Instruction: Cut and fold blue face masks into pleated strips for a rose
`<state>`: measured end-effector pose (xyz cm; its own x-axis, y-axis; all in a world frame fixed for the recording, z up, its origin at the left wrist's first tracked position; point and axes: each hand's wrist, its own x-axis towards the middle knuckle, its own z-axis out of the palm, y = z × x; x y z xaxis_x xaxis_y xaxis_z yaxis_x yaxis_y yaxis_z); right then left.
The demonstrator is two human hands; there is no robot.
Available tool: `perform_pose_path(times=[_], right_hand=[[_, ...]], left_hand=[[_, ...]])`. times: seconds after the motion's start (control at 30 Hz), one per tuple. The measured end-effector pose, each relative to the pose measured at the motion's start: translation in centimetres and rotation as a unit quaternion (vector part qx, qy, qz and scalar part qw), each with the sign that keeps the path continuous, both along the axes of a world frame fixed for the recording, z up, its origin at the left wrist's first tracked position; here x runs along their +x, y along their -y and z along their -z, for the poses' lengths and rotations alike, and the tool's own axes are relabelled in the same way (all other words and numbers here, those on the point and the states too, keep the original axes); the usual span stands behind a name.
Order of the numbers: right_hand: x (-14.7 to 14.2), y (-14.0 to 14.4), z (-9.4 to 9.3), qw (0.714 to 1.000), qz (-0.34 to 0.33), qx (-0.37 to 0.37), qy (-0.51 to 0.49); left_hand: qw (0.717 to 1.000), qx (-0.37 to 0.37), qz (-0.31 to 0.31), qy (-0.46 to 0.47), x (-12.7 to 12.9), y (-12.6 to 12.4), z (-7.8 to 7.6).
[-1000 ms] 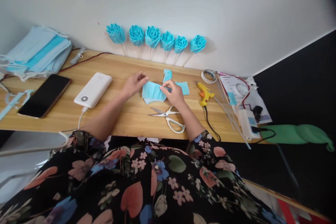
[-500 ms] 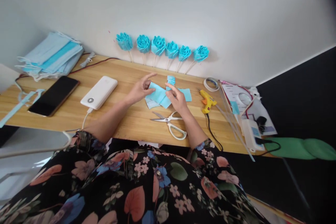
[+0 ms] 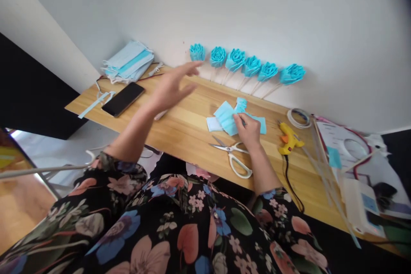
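Observation:
My left hand (image 3: 175,85) is raised over the left part of the table, fingers stretched apart and holding nothing. With my right hand (image 3: 246,130) I pinch the edge of a light blue fabric piece (image 3: 226,117), which hangs flat to the left of the fingers. Under and behind it lie a paler piece (image 3: 213,123), a crinkled blue strip (image 3: 240,104) and another blue piece (image 3: 260,124) on the table. Open scissors (image 3: 229,148) with white handles lie just in front, partly behind my right wrist.
Several blue fabric roses (image 3: 236,60) on sticks lean against the wall. A stack of face masks (image 3: 128,61) and a phone (image 3: 124,99) are on the left. To the right are a yellow glue gun (image 3: 290,138), a tape roll (image 3: 299,118) and a power strip (image 3: 361,205).
My left hand has let go of the blue fabric piece and moved up and left with its fingers spread. My right hand keeps its hold. The view has turned left.

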<state>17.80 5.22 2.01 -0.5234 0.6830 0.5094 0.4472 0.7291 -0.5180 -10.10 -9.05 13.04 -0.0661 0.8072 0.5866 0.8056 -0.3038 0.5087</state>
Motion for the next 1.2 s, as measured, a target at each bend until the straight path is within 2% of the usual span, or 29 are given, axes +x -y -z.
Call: perform_pose_path(times=[0.07,0.17,0.2,0.27,0.33,0.4,0.73,1.07,1.2], right_hand=[[0.0,0.1,-0.2,1.0,-0.002,0.007,-0.001],[-0.1,0.3,-0.5,1.0,0.001,0.021,-0.003],[-0.1,0.3,-0.5,1.0,0.001,0.025,-0.003],[-0.1,0.4,-0.6,1.0,-0.001,0.029,-0.005],[-0.2,0.4,-0.6,1.0,-0.002,0.029,-0.008],[-0.2,0.4,-0.5,1.0,-0.001,0.026,-0.011],[-0.1,0.3,-0.5,0.999,0.002,0.022,-0.025],[-0.2,0.2,-0.3,0.999,-0.003,0.042,-0.006],[-0.2,0.3,-0.2,0.999,-0.005,0.044,-0.005]], left_hand=[[0.988,-0.061,-0.135,-0.033,-3.8,2.8,0.0],[0.93,-0.186,-0.31,-0.066,-8.9,7.0,1.8],[0.906,-0.218,-0.354,-0.076,-10.1,8.3,2.6],[0.868,-0.279,-0.399,-0.092,-11.6,10.4,4.2],[0.842,-0.34,-0.409,-0.094,-12.1,11.6,5.5],[0.825,-0.371,-0.417,-0.093,-12.1,12.0,6.5],[0.806,-0.385,-0.427,-0.141,-12.6,9.7,7.7],[0.82,-0.354,-0.434,-0.12,-12.4,10.4,8.1],[0.853,-0.255,-0.451,-0.056,-11.8,11.7,8.1]])
